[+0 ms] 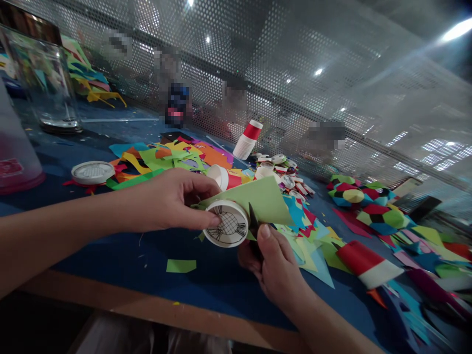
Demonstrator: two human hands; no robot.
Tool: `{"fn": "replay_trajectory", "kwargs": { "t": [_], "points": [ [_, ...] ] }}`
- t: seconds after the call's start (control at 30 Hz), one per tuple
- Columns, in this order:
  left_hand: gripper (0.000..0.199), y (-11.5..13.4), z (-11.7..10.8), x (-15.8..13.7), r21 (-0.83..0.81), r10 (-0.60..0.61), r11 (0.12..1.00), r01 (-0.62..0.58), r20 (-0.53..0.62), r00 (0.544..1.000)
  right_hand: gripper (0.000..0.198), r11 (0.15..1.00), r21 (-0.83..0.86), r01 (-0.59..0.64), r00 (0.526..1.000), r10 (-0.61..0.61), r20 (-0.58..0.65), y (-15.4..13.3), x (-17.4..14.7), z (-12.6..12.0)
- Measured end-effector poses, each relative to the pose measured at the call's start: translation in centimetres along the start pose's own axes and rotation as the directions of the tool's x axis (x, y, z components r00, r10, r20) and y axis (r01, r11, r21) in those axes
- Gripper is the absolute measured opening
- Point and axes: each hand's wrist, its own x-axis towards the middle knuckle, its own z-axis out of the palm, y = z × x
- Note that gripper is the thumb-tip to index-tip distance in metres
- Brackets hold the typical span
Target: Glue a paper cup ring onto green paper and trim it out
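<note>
Pinched in my left hand [184, 199] are a white paper disc [230, 227] with a raised rim and a light green sheet of paper [263, 199] behind it. Black pen lines form a grid and small strokes on the disc. My right hand [273, 260] is closed around dark scissors [253, 221], whose handles are mostly hidden by the fingers. One blade shows in front of the green sheet, just right of the disc's rim. A small green paper scrap [181, 266] lies on the blue table below the hands.
Coloured paper scraps [162, 157] spread behind my hands. A stack of red and white paper cups [248, 139] stands beyond. Another drawn disc [93, 172] lies left, near a glass jar [51, 83]. A red and white cup [368, 263] and patchwork paper shapes [383, 216] lie right.
</note>
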Motion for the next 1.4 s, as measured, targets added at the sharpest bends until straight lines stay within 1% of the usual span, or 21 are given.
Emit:
{"fn": "replay_trajectory", "kwargs": {
  "t": [0.1,0.23,0.4,0.57,0.67,0.77,0.93,1.07,1.13,1.2,1.3,1.4],
  "points": [
    [0.010,-0.01,0.02,-0.02,-0.014,0.003,1.000,-0.003,-0.001,1.000,0.051,1.000,0.009,0.011,1.000,-0.011,0.006,0.01,-0.06,-0.04],
    [0.010,0.00,-0.14,-0.09,-0.001,0.010,1.000,-0.010,0.024,1.000,0.054,1.000,-0.001,-0.003,0.999,0.003,0.039,0.01,-0.14,-0.07],
    [0.015,0.00,-0.40,-0.10,0.067,0.008,0.998,-0.010,0.027,1.000,0.055,1.000,-0.016,-0.027,0.999,0.028,0.032,0.10,-0.08,-0.25],
    [0.011,-0.05,-0.31,-0.26,0.116,0.024,0.993,-0.028,0.035,0.999,0.052,0.999,0.003,-0.035,0.998,0.035,0.058,0.07,0.06,-0.14],
    [0.010,-0.04,-0.07,-0.35,0.100,0.011,0.995,-0.017,0.059,0.998,0.051,0.998,-0.002,-0.063,0.996,0.063,0.060,0.04,0.12,0.07],
    [0.012,0.01,0.07,-0.35,0.092,0.013,0.996,-0.018,0.059,0.998,0.050,0.997,-0.015,-0.077,0.996,0.078,0.053,0.13,0.09,0.13],
    [0.012,0.05,0.06,-0.28,0.114,0.017,0.993,-0.025,0.073,0.997,0.047,0.995,0.021,-0.100,0.993,0.099,0.065,0.31,-0.04,0.03],
    [0.012,-0.10,-0.02,-0.28,0.094,0.009,0.995,-0.016,0.073,0.997,0.049,0.994,-0.012,-0.107,0.993,0.108,0.049,0.22,-0.01,0.09],
    [0.013,-0.14,-0.11,-0.31,0.133,0.006,0.991,-0.017,0.083,0.997,0.052,0.994,-0.031,-0.102,0.993,0.103,0.057,0.16,0.01,0.09],
    [0.013,-0.05,-0.23,-0.36,0.208,-0.004,0.978,-0.019,0.109,0.994,0.053,0.993,-0.051,-0.111,0.990,0.115,0.086,0.13,0.00,0.03],
    [0.013,0.34,-0.36,-0.47,0.304,-0.054,0.953,0.004,0.156,0.986,0.052,0.988,-0.048,-0.148,0.980,0.153,0.127,0.14,-0.06,-0.09],
    [0.013,0.81,-0.36,-0.50,0.330,-0.087,0.944,0.028,0.166,0.982,0.053,0.985,-0.048,-0.167,0.975,0.172,0.138,0.18,-0.13,-0.17]
  ]
}}
